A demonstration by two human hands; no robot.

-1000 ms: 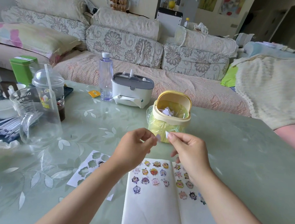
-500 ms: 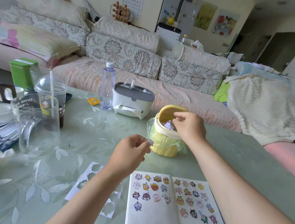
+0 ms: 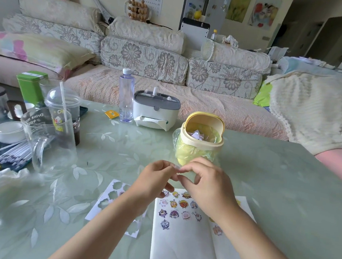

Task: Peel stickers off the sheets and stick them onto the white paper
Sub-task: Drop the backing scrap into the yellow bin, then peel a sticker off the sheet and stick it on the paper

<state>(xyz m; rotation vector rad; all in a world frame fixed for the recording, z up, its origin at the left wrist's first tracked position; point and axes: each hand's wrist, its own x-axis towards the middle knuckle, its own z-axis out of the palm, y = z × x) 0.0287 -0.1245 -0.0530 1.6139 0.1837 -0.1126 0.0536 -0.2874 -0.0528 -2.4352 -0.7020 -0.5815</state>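
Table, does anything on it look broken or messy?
Only the sticker sheet left of the white paper looks odd: it lies crooked and is full of flower-shaped holes. Those look like spots where stickers were peeled off, not damage. The little yellow bin has paper scraps inside. Nothing looks spilled.

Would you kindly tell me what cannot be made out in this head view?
- Head view: whatever lies between the fingertips of the left hand and right hand is too small and blurred to tell.
- Head view: the paper is cut off by the bottom edge, and the right forearm hides part of its right page.
- Head view: the sheet is partly covered by the left forearm.
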